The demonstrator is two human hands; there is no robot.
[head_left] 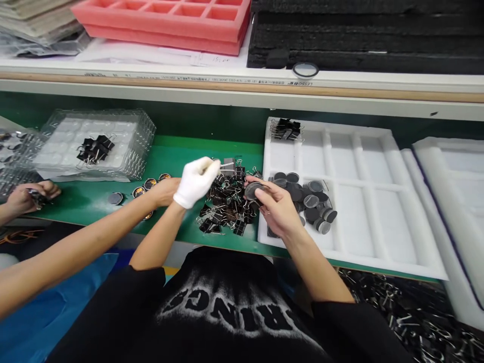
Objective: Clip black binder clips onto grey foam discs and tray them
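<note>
My left hand (197, 180), in a white glove, is closed above the left side of a pile of black binder clips (227, 206); its fingertips pinch something too small to make out, near a grey block (228, 165). In my bare right hand (275, 202) is a round dark disc (252, 191), held between thumb and fingers at the pile's right side. Many similar discs (311, 201) lie in the near-left compartments of a white foam tray (330, 184) just right of that hand.
A co-worker's arm (94, 234) reaches in from the left, its hand partly behind my glove. Another hand (34, 195) holds clips at far left. Clear plastic trays (91, 146) stand back left. A shelf edge (227, 93) crosses above, with red foam (162, 30) on it.
</note>
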